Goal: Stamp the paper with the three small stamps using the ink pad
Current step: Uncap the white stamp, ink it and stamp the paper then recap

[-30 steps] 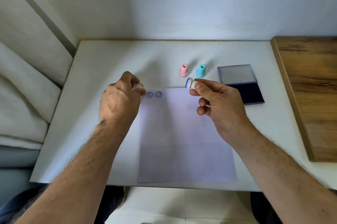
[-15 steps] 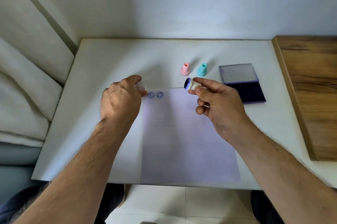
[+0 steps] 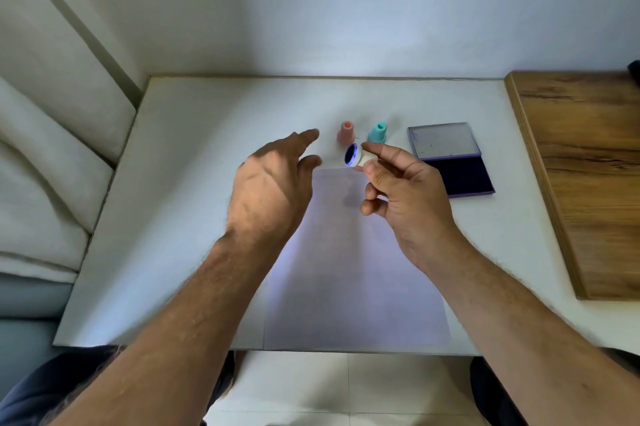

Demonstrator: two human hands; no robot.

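White stamp [image 3: 360, 157]: long axis roughly level, inked round face turned left toward the left hand; held in the air above the top edge of the paper.
Its look: short white body, dark blue face with a pale rim.
Right hand [image 3: 405, 193]: thumb and forefinger pinch the white stamp; the other fingers are curled under, wrist raised off the bench.
Left hand [image 3: 270, 190]: holds nothing, fingers loosely straight and spread, reaching forward over the paper's upper left corner, back of the hand up.
Paper [image 3: 349, 280]: pale sheet lying flat on the bench [image 3: 194, 183], long side running toward the near edge.
Pink stamp [image 3: 345, 132]: upright, just beyond the paper.
Teal stamp [image 3: 376, 132]: upright, just right of the pink one.
Ink pad [image 3: 464, 176]: right of the paper, lid [image 3: 443, 140] flipped open, dark pad showing.
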